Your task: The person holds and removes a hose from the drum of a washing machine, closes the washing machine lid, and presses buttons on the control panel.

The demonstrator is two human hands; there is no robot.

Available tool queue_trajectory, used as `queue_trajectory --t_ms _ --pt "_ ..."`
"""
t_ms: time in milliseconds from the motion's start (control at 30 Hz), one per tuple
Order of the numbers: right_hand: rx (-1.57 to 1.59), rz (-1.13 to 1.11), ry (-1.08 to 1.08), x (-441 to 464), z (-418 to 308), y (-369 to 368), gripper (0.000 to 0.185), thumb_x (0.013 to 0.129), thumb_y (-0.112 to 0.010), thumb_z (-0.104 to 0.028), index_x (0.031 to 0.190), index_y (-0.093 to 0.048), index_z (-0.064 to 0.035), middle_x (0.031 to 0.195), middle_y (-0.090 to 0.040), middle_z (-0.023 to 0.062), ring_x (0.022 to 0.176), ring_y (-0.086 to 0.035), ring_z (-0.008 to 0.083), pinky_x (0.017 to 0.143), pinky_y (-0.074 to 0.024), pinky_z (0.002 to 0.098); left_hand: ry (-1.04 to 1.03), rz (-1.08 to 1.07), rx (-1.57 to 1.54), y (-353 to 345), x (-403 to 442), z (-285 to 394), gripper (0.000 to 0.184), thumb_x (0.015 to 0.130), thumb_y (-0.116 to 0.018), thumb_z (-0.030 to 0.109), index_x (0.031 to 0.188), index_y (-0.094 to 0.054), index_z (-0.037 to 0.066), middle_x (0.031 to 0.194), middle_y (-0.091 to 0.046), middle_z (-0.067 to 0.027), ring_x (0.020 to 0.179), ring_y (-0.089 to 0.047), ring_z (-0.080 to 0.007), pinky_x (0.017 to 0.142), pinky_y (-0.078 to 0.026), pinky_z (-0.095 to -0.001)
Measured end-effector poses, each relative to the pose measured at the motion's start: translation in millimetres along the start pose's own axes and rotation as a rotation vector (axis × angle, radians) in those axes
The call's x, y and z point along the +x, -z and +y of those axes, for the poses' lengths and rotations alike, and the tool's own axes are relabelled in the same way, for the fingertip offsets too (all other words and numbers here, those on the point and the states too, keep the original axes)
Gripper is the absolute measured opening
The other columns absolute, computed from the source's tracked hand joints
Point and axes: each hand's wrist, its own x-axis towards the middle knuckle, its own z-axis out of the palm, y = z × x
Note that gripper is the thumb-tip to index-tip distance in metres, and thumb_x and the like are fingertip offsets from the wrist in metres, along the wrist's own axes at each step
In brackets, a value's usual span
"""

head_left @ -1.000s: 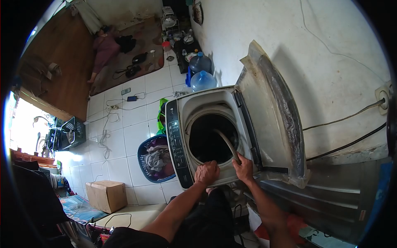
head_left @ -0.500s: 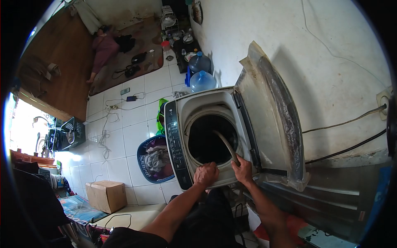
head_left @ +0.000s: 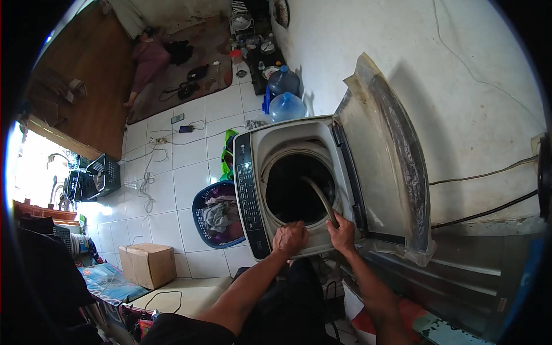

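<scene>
A top-loading washing machine (head_left: 287,131) stands in front of me with its lid (head_left: 388,172) raised toward the wall. My right hand (head_left: 341,233) is closed around a greyish-brown hose (head_left: 324,201), which bends down into the dark tub (head_left: 290,190). What lies inside the tub is too dark to make out. On the near edge of the opening, my left hand (head_left: 291,237) is closed with its fingers curled over the rim. The control panel (head_left: 247,184) runs along the machine's left side.
A blue basket of clothes (head_left: 198,221) and a green bag (head_left: 227,158) sit left of the machine. Water jugs (head_left: 286,108) stand behind it. Cables (head_left: 150,172) trail over the tiles near a cardboard box (head_left: 146,264). A person (head_left: 150,60) lies on a rug.
The camera view has shifted slightly, so the room appears a little to the right. Both hands keep their places, with the hose still in the right one.
</scene>
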Motion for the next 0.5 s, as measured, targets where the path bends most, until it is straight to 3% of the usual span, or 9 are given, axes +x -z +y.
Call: queue_trajectory --t_ms 67,100,300,367,500 --pt "-0.026 0.006 0.006 -0.7 1.6 -0.9 0.040 0.096 -0.071 -0.017 0.132 -0.069 0.0001 0.073 -0.067 0.0175 0.064 -0.069 0.0269 0.063 -0.0523 0.0407 0.016 -0.013 0.008 0.5 -0.1 0.9 0.016 0.093 -0.064 0.021 0.089 -0.066 0.005 0.089 -0.074 -0.0164 0.087 -0.074 -0.0376 0.079 -0.060 -0.0522" --pt "-0.026 0.005 0.005 -0.8 2.2 -1.6 0.040 0.096 -0.071 -0.017 0.132 -0.069 0.0001 0.073 -0.067 0.0175 0.064 -0.069 0.0269 0.063 -0.0523 0.0407 0.017 -0.014 0.008 1.3 -0.3 1.8 0.016 0.093 -0.064 0.021 0.089 -0.066 0.005 0.089 -0.074 -0.0164 0.087 -0.074 -0.0376 0.079 -0.060 -0.0522" --pt "-0.072 0.059 0.022 -0.6 3.1 -3.3 0.038 0.096 -0.070 -0.017 0.130 -0.069 0.0009 0.078 -0.070 0.0211 0.071 -0.072 0.0358 0.068 -0.0537 0.0437 0.004 -0.004 -0.003 1.7 -0.5 1.2 0.016 0.093 -0.063 0.021 0.089 -0.066 0.006 0.089 -0.074 -0.0163 0.088 -0.074 -0.0379 0.079 -0.059 -0.0524" --pt "-0.048 0.077 0.011 -0.9 3.6 -3.5 0.042 0.096 -0.073 -0.021 0.133 -0.069 -0.0016 0.093 -0.074 0.0262 0.087 -0.074 0.0449 0.074 -0.0567 0.0471 0.006 0.014 0.002 0.7 -0.6 1.1 0.015 0.092 -0.063 0.021 0.089 -0.066 0.006 0.089 -0.074 -0.0157 0.087 -0.074 -0.0377 0.079 -0.059 -0.0526" --pt "-0.092 0.119 0.039 -0.3 3.2 -5.4 0.046 0.097 -0.072 -0.020 0.139 -0.065 -0.0035 0.097 -0.075 0.0259 0.090 -0.074 0.0451 0.076 -0.0569 0.0469 0.009 -0.007 -0.010 1.7 -0.6 1.4 0.017 0.093 -0.064 0.022 0.091 -0.066 0.006 0.090 -0.074 -0.0177 0.087 -0.073 -0.0388 0.079 -0.058 -0.0530"
